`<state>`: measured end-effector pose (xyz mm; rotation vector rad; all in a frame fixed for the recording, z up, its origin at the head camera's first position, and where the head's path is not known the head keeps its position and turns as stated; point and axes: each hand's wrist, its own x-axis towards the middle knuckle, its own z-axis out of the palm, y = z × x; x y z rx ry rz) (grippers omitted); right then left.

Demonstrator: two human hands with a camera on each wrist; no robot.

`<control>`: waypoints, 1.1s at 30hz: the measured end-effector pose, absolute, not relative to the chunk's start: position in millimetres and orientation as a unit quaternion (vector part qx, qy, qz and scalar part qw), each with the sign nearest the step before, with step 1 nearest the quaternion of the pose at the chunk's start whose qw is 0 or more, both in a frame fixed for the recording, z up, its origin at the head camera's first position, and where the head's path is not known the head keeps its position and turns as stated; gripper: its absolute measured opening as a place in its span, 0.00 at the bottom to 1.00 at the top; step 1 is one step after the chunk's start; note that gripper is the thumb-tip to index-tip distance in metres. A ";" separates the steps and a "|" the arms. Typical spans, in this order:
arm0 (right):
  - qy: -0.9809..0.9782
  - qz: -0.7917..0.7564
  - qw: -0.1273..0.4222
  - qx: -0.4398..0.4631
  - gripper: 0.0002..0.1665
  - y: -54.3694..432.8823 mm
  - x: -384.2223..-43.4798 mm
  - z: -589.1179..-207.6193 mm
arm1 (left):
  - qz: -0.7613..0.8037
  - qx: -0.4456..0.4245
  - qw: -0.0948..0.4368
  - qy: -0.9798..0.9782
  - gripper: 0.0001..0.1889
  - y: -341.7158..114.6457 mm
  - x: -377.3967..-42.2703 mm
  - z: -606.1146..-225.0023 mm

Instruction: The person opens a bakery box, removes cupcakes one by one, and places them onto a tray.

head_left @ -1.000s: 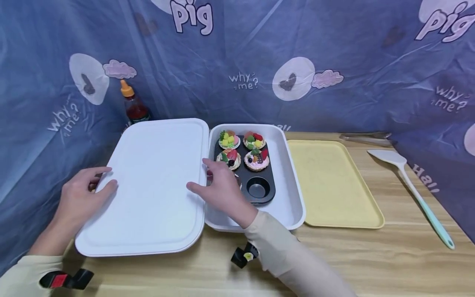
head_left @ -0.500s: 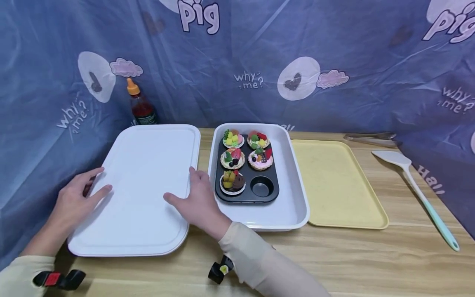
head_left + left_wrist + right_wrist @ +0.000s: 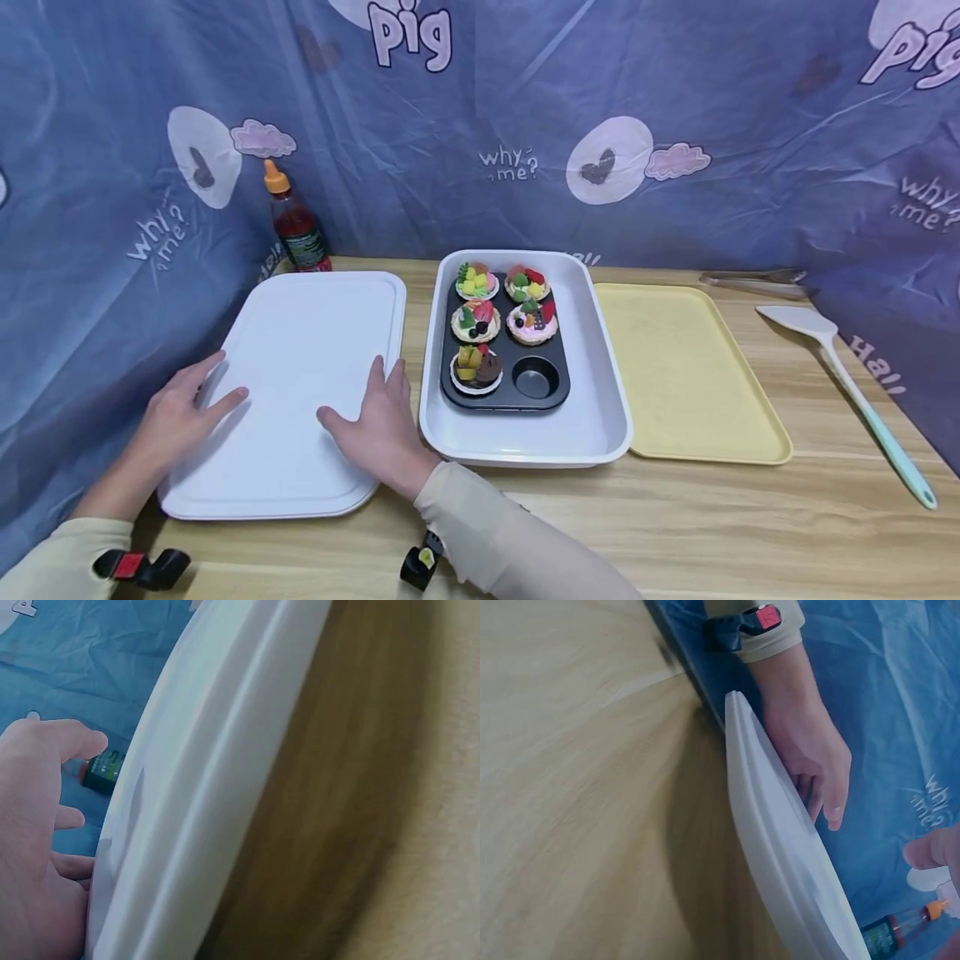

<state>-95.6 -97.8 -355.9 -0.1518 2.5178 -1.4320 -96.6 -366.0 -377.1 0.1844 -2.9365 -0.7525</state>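
Observation:
A white rounded lid [image 3: 285, 392] lies at the left of the table, its thick rim filling much of the left wrist view. My left hand [image 3: 174, 421] is at its left edge, thumb spread over the top and fingers along the side. Opposite it, my right hand [image 3: 384, 433] is by the lid's right edge with thumb and fingers spread apart. Neither hand pinches the rim. Right of the lid stands a white tub [image 3: 596, 375] with a dark muffin tin [image 3: 506, 400] inside. Several fruit tarts [image 3: 476, 321] sit in the tin's cups; the front right cup is bare.
A sauce bottle [image 3: 300, 233] with an orange cap stands behind the lid. A yellow tray [image 3: 682, 371] lies right of the tub. Farther right are a white spatula [image 3: 855, 383] with a mint handle and metal tongs [image 3: 756, 283]. Printed cloth hangs behind and at both sides.
The lid has moved left and down, away from the tub, with both hands at its edges. The tarts and the bottle's label now show. The right hand's fingers have spread.

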 end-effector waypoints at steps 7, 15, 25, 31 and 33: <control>0.868 -0.483 0.104 -0.042 0.56 -99.8 -100.9 -370.6 | -0.246 0.069 0.036 -0.966 0.41 -360.4 -95.3 -385.0; 0.862 -0.498 0.089 -0.036 0.56 -102.1 -106.9 -384.4 | -0.257 0.107 -0.003 -0.960 0.44 -349.1 -97.5 -386.4; 0.874 -0.479 0.071 -0.045 0.58 -102.1 -107.8 -391.9 | -0.256 0.100 -0.001 -0.961 0.45 -345.2 -99.6 -391.8; 0.878 -0.471 0.070 -0.044 0.59 -101.0 -106.9 -393.7 | -0.248 0.086 0.018 -0.965 0.45 -340.1 -102.9 -396.0; 0.879 -0.470 0.069 -0.041 0.59 -100.8 -106.8 -394.3 | -0.247 0.086 0.016 -0.965 0.45 -338.6 -104.4 -396.4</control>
